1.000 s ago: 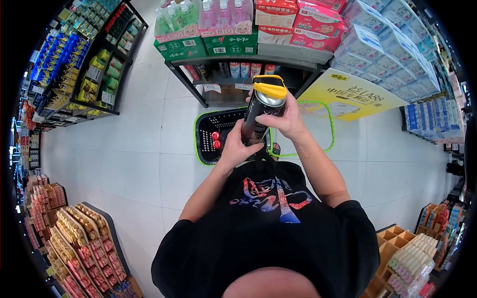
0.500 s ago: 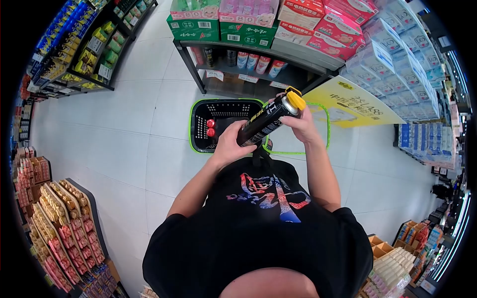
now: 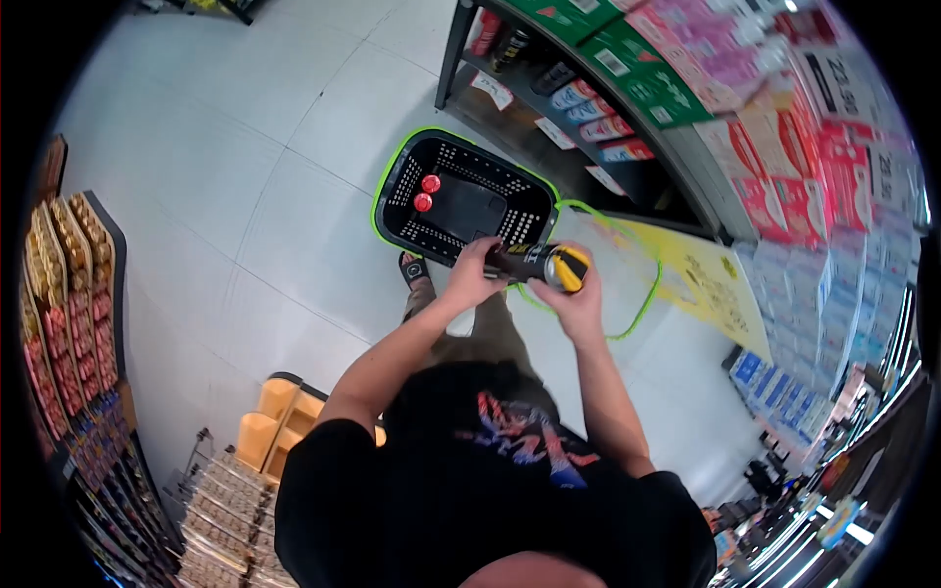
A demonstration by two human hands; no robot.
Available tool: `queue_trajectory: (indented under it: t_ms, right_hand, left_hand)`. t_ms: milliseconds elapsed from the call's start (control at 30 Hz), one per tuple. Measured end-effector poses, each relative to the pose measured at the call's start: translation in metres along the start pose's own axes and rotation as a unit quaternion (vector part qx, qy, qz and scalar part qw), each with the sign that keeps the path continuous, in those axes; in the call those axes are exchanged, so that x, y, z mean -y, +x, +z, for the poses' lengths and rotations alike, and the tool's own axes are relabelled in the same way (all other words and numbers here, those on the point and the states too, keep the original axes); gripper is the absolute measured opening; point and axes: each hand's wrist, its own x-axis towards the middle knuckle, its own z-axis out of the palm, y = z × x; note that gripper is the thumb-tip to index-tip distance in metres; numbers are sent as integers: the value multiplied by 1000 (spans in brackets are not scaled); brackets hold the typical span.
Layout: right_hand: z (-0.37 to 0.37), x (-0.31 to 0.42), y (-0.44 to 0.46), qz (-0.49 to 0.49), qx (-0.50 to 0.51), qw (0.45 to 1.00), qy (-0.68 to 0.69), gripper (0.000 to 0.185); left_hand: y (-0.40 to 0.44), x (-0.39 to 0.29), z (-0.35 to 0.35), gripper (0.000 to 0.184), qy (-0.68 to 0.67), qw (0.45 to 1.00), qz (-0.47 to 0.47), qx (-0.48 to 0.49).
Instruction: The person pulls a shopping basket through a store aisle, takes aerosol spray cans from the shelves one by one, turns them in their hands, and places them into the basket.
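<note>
A black aerosol spray can (image 3: 521,260) with a yellow cap lies nearly level between my two hands. My left hand (image 3: 472,277) is closed round its bottom end. Near the cap, my right hand (image 3: 576,304) grips the other end. Just beyond the can, a black shopping basket (image 3: 392,181) with a bright green rim stands on the floor. Two round red-topped items (image 3: 427,193) sit inside it, toward its left side. The basket's green handle (image 3: 647,312) is folded down to the right.
A dark shelf unit (image 3: 588,162) holding spray cans, with stacked boxes (image 3: 639,73) on top, stands ahead to the right. A yellow sign (image 3: 711,284) leans beside it. Snack racks (image 3: 78,314) are at left, and a wooden-bin display (image 3: 274,416) is low on the left.
My view has turned and tipped downward, so the shelf appears tilted toward the upper right. The spray can has gone from slanted to nearly level, lower against the basket's near edge. Both hands still hold it.
</note>
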Motion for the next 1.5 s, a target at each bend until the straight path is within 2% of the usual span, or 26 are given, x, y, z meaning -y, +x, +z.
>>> queue_trajectory:
  t_ms: [33, 67, 100, 133, 167, 200, 233, 267, 333, 367, 400, 433, 467, 533, 600, 667, 733, 800, 867, 1033, 1267, 1333, 1400, 1500]
  right_hand:
    - [10, -25, 13, -3, 1, 1000, -14, 65]
    - [22, -50, 28, -5, -1, 1000, -25, 65]
    - [38, -65, 44, 35, 5, 999, 18, 67]
    - [50, -93, 60, 48, 15, 999, 15, 67]
    - [63, -127, 76, 45, 15, 998, -32, 68]
    - [75, -161, 94, 38, 13, 996, -75, 69]
    - [85, -191, 113, 43, 34, 995, -89, 70]
    - [99, -223, 131, 43, 24, 995, -92, 69]
    - [119, -298, 162, 32, 5, 996, -84, 67]
    - [128, -326, 178, 23, -4, 995, -94, 66]
    - [137, -349, 193, 14, -13, 994, -105, 66]
    - [144, -371, 207, 36, -12, 994, -105, 66]
    - [152, -388, 220, 46, -11, 994, -95, 70]
    - [166, -427, 244, 53, -5, 994, -96, 69]
    - [177, -468, 262, 20, 18, 992, -122, 69]
    - [186, -486, 274, 18, 27, 991, -128, 69]
    - [193, -500, 282, -9, 18, 990, -142, 66]
    - [199, -509, 287, -18, 16, 988, -150, 66]
    - [203, -517, 290, -18, -10, 989, -150, 65]
    - [208, -524, 297, 1, -16, 988, -156, 66]
    - [205, -527, 293, 16, 25, 984, -178, 71]
    - [203, -522, 291, 18, 43, 981, -189, 72]
    - [202, -519, 290, 25, 64, 979, -194, 73]
    - [202, -516, 288, 24, 75, 975, -208, 76]
  left_hand:
    - [4, 22, 11, 73, 30, 998, -24, -45]
    - [10, 53, 26, 78, 37, 992, -97, -74]
    - [20, 102, 47, 75, -40, 986, -127, -97]
    - [25, 124, 56, 72, -118, 973, -163, -116]
    - [27, 145, 68, 72, -118, 970, -180, -116]
    - [46, 132, 58, 64, -332, 886, -284, -153]
    - [65, 140, 52, 56, -522, 748, -366, -186]
    - [78, 171, 57, 56, -516, 745, -377, -190]
    - [97, 237, 73, 46, -675, 646, -312, -174]
    - [113, 255, 78, 49, -678, 647, -297, -182]
    - [123, 293, 95, 55, -685, 622, -306, -223]
    - [134, 322, 105, 60, -690, 621, -296, -224]
    - [147, 341, 109, 51, -672, 616, -331, -244]
    - [168, 353, 106, 39, -671, 635, -305, -233]
    - [182, 372, 106, 31, -683, 607, -317, -254]
    - [189, 388, 107, 31, -679, 598, -330, -270]
    - [194, 399, 105, 32, -670, 615, -318, -269]
    - [198, 402, 101, 32, -676, 606, -317, -275]
    - [201, 400, 97, 32, -659, 603, -364, -262]
    - [204, 411, 101, 35, -637, 617, -370, -276]
    - [197, 423, 109, 36, -626, 616, -389, -278]
    - [191, 422, 110, 37, -640, 612, -366, -286]
    - [187, 420, 110, 39, -634, 637, -333, -285]
    - [184, 420, 109, 41, -629, 633, -343, -292]
